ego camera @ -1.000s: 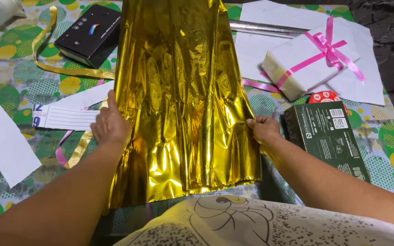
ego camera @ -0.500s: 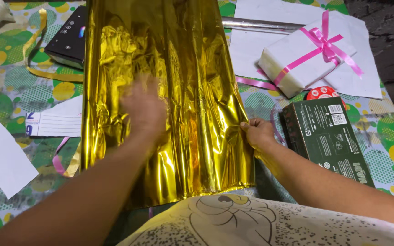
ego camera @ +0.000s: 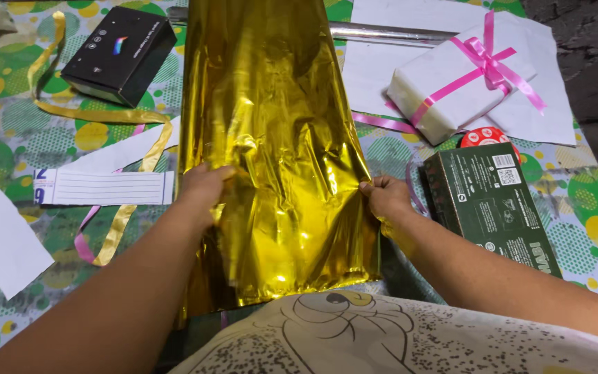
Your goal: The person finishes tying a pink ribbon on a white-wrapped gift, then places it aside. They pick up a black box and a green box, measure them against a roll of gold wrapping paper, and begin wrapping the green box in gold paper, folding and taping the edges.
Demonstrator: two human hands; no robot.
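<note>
On a dotted green bench (ego camera: pixel 8 145), both hands pinch the gold foil sheet (ego camera: pixel 271 138): left hand (ego camera: pixel 205 187) and right hand (ego camera: pixel 385 197) grip opposite edges, keeping it taut.

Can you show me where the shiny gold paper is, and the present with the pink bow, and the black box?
gold paper (ego camera: pixel 271 104), head view, middle of the sheet.
present (ego camera: pixel 444 97), head view, white wrapped top.
black box (ego camera: pixel 119 52), head view, its top face.
</note>
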